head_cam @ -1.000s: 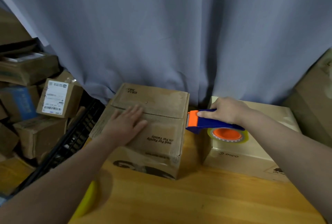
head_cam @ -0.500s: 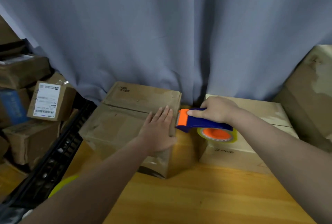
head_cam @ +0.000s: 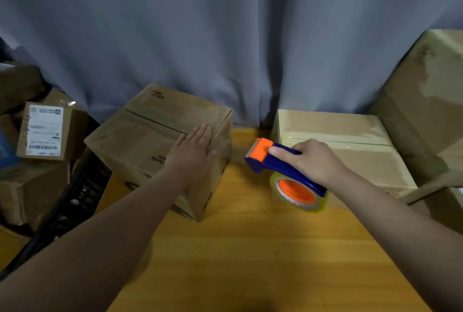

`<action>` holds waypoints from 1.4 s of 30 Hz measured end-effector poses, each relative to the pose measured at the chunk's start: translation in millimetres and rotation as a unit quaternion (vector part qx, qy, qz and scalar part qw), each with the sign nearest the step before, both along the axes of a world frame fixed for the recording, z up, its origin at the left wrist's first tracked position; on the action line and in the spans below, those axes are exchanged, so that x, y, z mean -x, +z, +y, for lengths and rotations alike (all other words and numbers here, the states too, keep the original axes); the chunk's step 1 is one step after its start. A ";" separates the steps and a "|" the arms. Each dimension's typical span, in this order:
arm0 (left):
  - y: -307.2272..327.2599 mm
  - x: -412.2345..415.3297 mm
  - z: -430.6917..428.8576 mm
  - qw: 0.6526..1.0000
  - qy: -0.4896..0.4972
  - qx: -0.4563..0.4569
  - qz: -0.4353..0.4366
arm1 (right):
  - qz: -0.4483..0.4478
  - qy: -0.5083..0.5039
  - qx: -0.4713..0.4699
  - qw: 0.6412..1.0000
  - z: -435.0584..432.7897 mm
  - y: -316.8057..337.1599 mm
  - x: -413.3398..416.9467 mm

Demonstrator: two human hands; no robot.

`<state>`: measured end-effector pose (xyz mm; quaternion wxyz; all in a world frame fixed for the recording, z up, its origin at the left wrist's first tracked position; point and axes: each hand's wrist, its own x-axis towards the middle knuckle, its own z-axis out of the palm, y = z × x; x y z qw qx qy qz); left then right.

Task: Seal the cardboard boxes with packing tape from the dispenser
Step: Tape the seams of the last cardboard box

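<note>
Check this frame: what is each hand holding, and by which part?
The right hand grips the tape dispenser by its blue handle. The left hand holds nothing; it lies flat on top of the brown cardboard box.

Matt brown corrugated cardboard on the box (head_cam: 150, 136) at 10 o'clock, scuffed, with a glossy film of clear tape near its right edge. Paler cardboard on the box (head_cam: 350, 136) at 2 o'clock, shiny under tape strips. Smooth hard plastic, blue and orange, on the tape dispenser (head_cam: 273, 161); glossy yellowish clear tape on its roll (head_cam: 298, 192). Varnished, smooth yellow wood on the table (head_cam: 250, 249). Soft matt grey-blue cloth on the curtain (head_cam: 225, 36) at 12 o'clock. White paper label (head_cam: 44, 130) at 9 o'clock.
</note>
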<state>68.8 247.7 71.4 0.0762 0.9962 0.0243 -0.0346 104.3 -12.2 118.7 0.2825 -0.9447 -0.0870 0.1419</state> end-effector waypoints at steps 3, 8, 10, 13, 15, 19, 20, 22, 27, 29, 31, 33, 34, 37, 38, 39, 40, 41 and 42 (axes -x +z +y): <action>0.5 1.4 -5.2 1.000 -0.010 -0.007 -0.005 | 0.009 -0.006 0.044 0.999 -10.7 -7.7 3.8; 1.8 4.1 4.6 1.000 -0.010 -0.009 -0.004 | 0.040 -0.003 0.017 0.999 -8.0 -12.3 4.9; 1.7 3.1 4.9 1.000 -0.012 -0.012 0.001 | 0.027 -0.002 -0.008 1.000 -22.1 -16.2 12.8; 1.1 2.5 2.5 1.000 -0.008 -0.021 -0.005 | 0.018 0.019 -0.018 0.999 -37.2 -22.5 23.5; 1.0 2.7 2.0 1.000 -0.006 -0.020 -0.007 | 0.023 0.049 -0.047 0.997 -41.1 -24.8 25.8; 1.8 4.7 0.8 1.000 -0.006 -0.019 -0.013 | 0.017 0.156 -0.018 0.987 -44.4 -22.9 26.8; 2.7 5.8 0.0 1.000 -0.009 -0.020 -0.019 | 0.005 0.187 0.015 0.982 -44.1 -24.0 26.6; 6.0 9.5 -2.5 0.999 -0.012 -0.026 -0.033 | -0.049 0.237 0.107 0.964 -40.2 -25.8 26.3; 10.4 13.9 -9.9 0.996 -0.014 -0.085 -0.034 | -0.117 0.252 0.246 0.928 -34.6 -22.6 28.7; 9.3 11.8 -13.0 0.994 -0.009 -0.106 -0.024 | -0.120 0.247 0.255 0.927 -27.0 -22.4 32.5; 9.1 10.2 -15.0 0.993 0.000 -0.114 -0.019 | -0.121 0.247 0.264 0.924 -12.5 -21.1 34.2; 9.2 9.8 -15.7 0.994 0.006 -0.109 -0.017 | -0.112 0.247 0.272 0.923 4.0 -16.3 32.5; 9.1 9.9 -15.5 0.994 0.007 -0.106 -0.016 | -0.103 0.250 0.280 0.921 12.2 -12.5 30.6; 9.3 10.0 -14.5 0.995 0.005 -0.103 -0.017 | -0.039 0.258 0.321 0.911 39.3 -1.9 23.4; 9.1 10.1 -14.7 0.995 0.004 -0.102 -0.019 | -0.016 0.258 0.336 0.906 49.5 0.7 20.7; 8.4 10.6 -14.9 0.995 0.003 -0.100 -0.021 | 0.007 0.256 0.344 0.903 60.0 2.7 17.4; 8.0 10.9 -14.8 0.995 0.004 -0.099 -0.024 | 0.032 0.253 0.344 0.904 70.4 4.5 13.6; 7.5 11.3 -14.6 0.994 0.004 -0.103 -0.026 | 0.058 0.248 0.339 0.906 80.3 4.9 9.1; 7.0 11.4 -14.2 0.993 0.003 -0.111 -0.030 | 0.085 0.244 0.334 0.906 88.9 4.2 4.7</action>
